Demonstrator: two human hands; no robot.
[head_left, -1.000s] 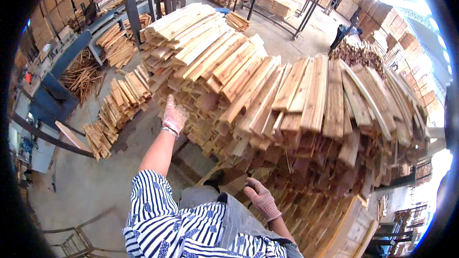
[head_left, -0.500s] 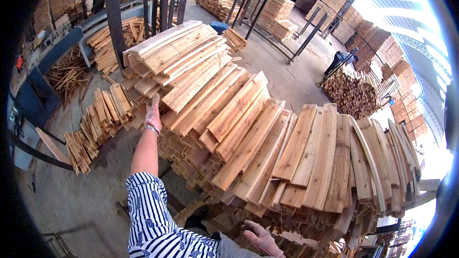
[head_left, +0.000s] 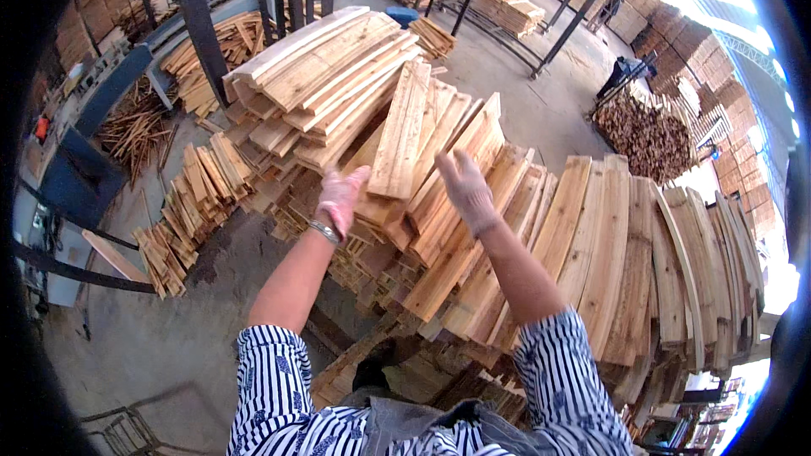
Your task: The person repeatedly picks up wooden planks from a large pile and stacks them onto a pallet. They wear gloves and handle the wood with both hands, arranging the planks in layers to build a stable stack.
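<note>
Both my hands wear pale pinkish work gloves and hover over a long pile of sawn wooden boards [head_left: 583,228]. My left hand [head_left: 340,201] is beside the near end of a pair of boards [head_left: 400,131] lying askew on top; its thumb and fingers are apart, and I see no board in it. To the right of that pair, my right hand [head_left: 470,194] is spread above other boards, holding nothing. Whether either glove touches wood is hard to make out. A higher stack of boards [head_left: 325,59] rises just beyond my left hand.
Dark metal posts [head_left: 203,34] stand at the far left of the pile. Shorter wood pieces [head_left: 198,194] lie in a row at left, near a blue machine [head_left: 80,169]. A person [head_left: 621,76] bends by a bundled stack [head_left: 646,143] at far right.
My right hand has risen from low near my body to above the pile. My left hand has moved rightward along the board ends. The top boards in the middle now lie at a different angle.
</note>
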